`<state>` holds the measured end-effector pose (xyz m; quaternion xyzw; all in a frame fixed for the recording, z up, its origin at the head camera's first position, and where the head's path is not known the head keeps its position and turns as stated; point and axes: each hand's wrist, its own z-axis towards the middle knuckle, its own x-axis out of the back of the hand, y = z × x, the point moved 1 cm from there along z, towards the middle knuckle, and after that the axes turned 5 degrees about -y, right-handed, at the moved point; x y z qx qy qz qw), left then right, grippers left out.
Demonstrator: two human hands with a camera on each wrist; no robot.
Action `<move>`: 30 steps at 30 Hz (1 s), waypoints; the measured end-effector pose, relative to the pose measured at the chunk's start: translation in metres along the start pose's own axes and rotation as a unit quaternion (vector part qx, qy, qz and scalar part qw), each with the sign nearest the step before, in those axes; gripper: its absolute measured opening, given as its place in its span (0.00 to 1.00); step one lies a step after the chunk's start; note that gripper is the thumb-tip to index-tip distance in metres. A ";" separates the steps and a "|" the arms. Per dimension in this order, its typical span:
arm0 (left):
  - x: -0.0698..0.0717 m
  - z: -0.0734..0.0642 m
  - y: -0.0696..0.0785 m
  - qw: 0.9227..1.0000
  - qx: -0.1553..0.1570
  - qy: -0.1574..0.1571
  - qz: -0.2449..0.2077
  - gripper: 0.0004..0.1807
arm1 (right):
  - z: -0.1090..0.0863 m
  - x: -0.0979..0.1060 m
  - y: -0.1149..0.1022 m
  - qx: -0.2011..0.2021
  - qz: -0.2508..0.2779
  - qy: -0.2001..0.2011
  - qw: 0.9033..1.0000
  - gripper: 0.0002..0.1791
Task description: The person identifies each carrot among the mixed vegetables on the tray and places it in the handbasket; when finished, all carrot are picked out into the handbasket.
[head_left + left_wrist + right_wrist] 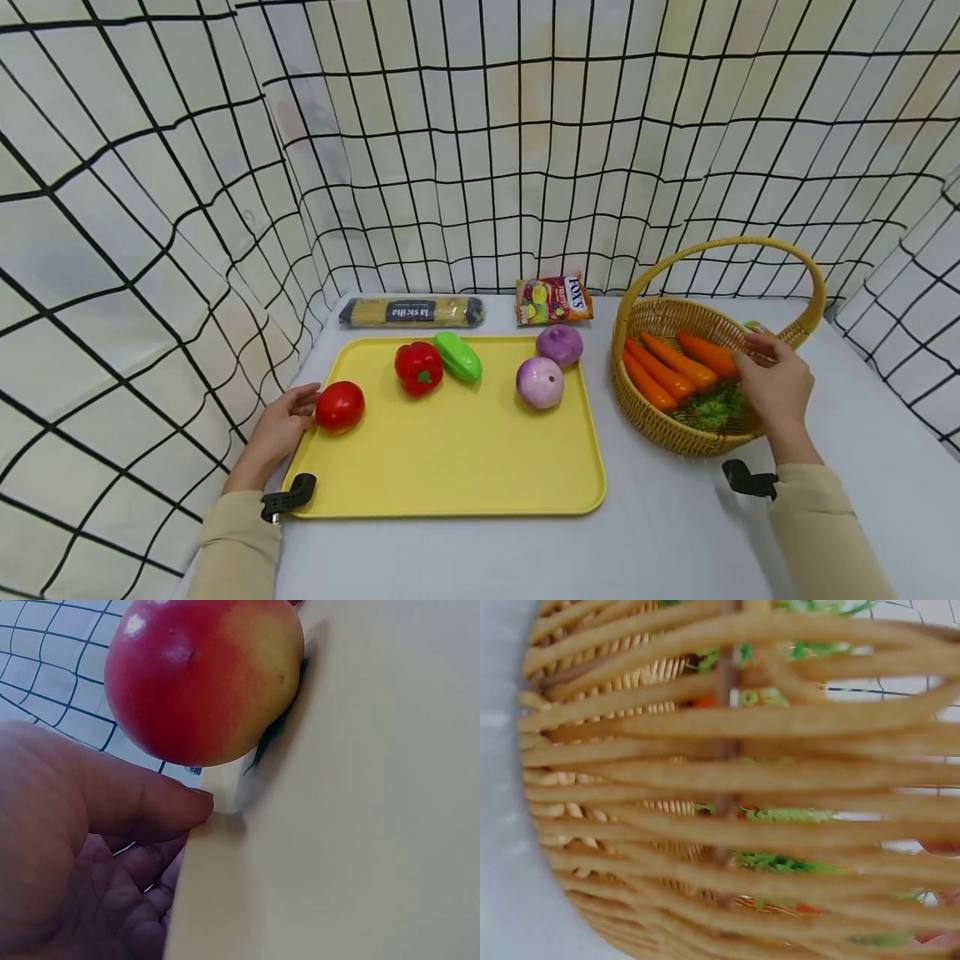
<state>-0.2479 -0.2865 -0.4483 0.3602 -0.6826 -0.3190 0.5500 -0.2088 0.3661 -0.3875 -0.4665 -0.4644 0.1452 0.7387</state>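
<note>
My left hand (281,429) is at the left rim of the yellow tray (450,467), beside a red tomato (340,407). In the left wrist view the thumb (161,802) reaches over the rim just below the tomato, not gripping it; the other fingers lie loosely curled outside the tray. Inside the wicker basket (637,429), my right hand (776,387) seems to grip the end of one carrot (708,354). Several other carrots (660,371) lie beside it, with green leafy tops (712,408). Basket weave mostly hides the right fingers in the right wrist view.
On the tray are a red bell pepper (418,368), a light green cucumber-like vegetable (458,357) and two purple onions (540,383). Behind it lie a pasta packet (412,312) and a FOX'S candy bag (553,300). The basket's tall handle (720,243) arches up; black netting (480,133) surrounds the table.
</note>
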 end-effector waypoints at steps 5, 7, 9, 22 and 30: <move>0.004 -0.001 0.000 1.000 -0.003 -0.002 0.002 0.34 | -0.011 0.004 -0.004 0.018 0.025 0.029 0.999 0.21; 0.007 -0.003 -0.001 1.000 -0.005 -0.001 0.005 0.34 | -0.016 0.005 -0.007 0.031 0.040 0.030 0.998 0.20; 0.009 -0.005 -0.003 1.000 -0.004 0.000 0.007 0.34 | -0.022 0.005 -0.012 0.043 0.054 0.024 0.997 0.19; 0.031 -0.033 0.026 0.988 -0.048 0.014 0.143 0.30 | -0.062 0.003 -0.070 0.259 0.049 -0.021 0.964 0.11; 0.020 -0.041 0.130 0.959 -0.117 -0.004 0.259 0.29 | -0.079 -0.025 -0.118 0.469 0.009 -0.070 0.880 0.11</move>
